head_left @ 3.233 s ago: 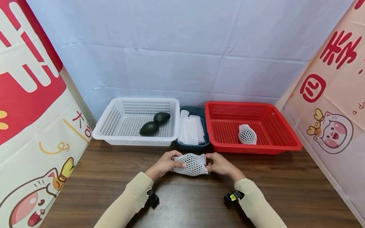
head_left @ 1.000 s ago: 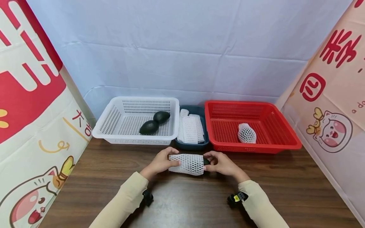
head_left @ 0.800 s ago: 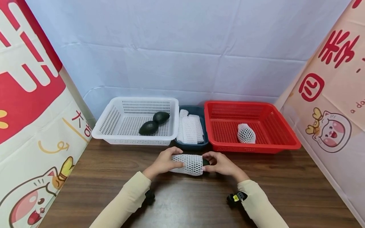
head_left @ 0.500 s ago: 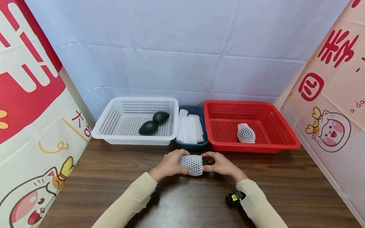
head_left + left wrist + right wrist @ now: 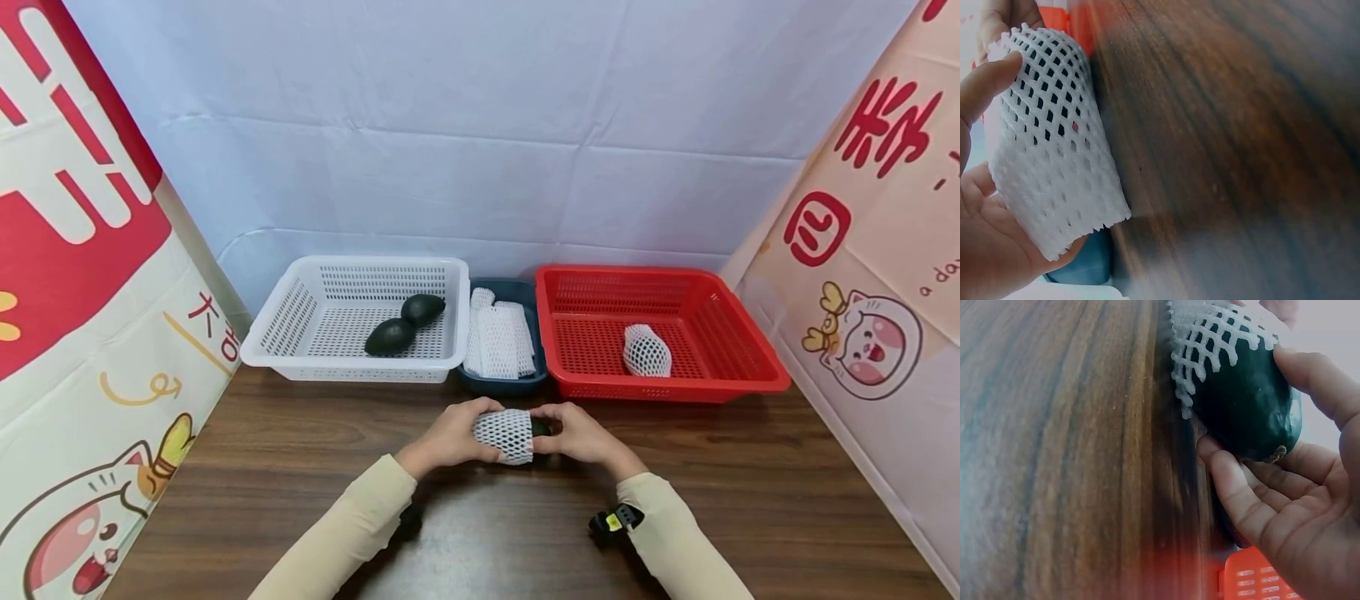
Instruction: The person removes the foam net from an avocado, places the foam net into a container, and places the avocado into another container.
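Observation:
A white foam net sleeve (image 5: pixel 504 436) lies around a dark green avocado (image 5: pixel 1247 403) over the table, between my two hands. My left hand (image 5: pixel 450 437) grips the sleeve from the left, thumb in front; in the left wrist view the net (image 5: pixel 1054 150) stretches over the fruit, and its loose tail lies along the palm. With my right hand (image 5: pixel 583 435) I hold the avocado's bare stem end: the thumb (image 5: pixel 1313 375) sits close to the net's edge, the fingers underneath. The rest of the fruit is hidden inside the net.
A white basket (image 5: pixel 348 367) at the back left holds two dark avocados (image 5: pixel 391 336). Beside it, a blue bin (image 5: pixel 504 386) contains several flat net sleeves (image 5: pixel 498 343). The red basket (image 5: pixel 667 390) at the right has one netted fruit (image 5: pixel 647 352).
The avocado's end has come into view at the sleeve's right opening. My left hand has moved right along the sleeve and covers its left part. My right hand has stayed nearly in place.

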Demonstrator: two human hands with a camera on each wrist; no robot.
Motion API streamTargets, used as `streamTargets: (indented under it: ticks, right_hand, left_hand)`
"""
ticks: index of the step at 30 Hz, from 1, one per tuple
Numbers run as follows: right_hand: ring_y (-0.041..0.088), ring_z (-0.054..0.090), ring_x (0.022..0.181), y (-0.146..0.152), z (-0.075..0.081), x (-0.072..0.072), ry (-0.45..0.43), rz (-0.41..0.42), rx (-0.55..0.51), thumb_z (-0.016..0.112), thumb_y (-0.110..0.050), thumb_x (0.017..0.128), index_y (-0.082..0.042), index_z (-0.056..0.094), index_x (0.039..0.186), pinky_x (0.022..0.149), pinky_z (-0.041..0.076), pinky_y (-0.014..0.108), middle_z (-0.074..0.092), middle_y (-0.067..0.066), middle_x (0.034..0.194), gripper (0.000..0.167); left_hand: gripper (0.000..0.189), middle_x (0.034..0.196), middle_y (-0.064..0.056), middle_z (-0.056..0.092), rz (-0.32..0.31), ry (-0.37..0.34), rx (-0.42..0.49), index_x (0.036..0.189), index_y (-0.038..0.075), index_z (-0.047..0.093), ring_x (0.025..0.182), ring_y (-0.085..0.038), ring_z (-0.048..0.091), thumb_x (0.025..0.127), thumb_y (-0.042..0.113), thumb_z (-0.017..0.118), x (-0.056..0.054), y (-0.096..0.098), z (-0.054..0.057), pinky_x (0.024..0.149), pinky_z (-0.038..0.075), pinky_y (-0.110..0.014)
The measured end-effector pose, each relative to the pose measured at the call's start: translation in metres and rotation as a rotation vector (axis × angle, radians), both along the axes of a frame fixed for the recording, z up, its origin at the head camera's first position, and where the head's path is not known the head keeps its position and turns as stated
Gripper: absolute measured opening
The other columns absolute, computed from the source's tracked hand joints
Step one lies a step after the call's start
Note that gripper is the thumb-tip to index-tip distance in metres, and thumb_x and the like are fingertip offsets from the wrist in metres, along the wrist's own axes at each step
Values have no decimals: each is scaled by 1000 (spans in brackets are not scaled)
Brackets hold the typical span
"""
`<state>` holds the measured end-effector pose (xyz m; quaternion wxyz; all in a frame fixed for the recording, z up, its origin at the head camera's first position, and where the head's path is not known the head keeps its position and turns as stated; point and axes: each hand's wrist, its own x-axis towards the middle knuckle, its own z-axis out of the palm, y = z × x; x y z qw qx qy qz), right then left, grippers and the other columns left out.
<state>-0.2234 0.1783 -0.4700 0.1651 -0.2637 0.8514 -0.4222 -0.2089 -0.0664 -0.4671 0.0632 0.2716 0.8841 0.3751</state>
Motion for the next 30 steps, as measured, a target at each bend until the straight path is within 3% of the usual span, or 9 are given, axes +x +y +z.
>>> streamTargets:
  ticks: [11, 19, 30]
  right_hand:
    - [18, 51, 80, 1, 4, 3, 5, 4, 7, 72, -25, 82, 3, 57, 122, 69, 45, 30, 61, 5, 102, 51]
    - [17, 54, 87, -1, 5, 4, 43, 6, -19, 72, -28, 82, -1, 60, 121, 76, 47, 30, 63, 2, 102, 49]
    - [18, 54, 87, 0, 8, 7, 45, -30, -43, 74, -31, 79, -4, 62, 120, 73, 47, 30, 64, 1, 103, 50]
  left_hand:
    - [56, 102, 4, 61, 14, 4, 16, 113, 15, 60, 87, -11, 54, 64, 28, 85, 1, -4, 1, 77, 44, -26]
    - [54, 103, 4, 61, 25, -1, 56, 113, 16, 61, 87, -11, 55, 65, 26, 85, 2, -9, 1, 77, 44, -26]
    - [46, 94, 5, 63, 17, 17, 120, 107, 14, 63, 81, -9, 56, 66, 20, 84, 2, -15, -1, 74, 46, -26]
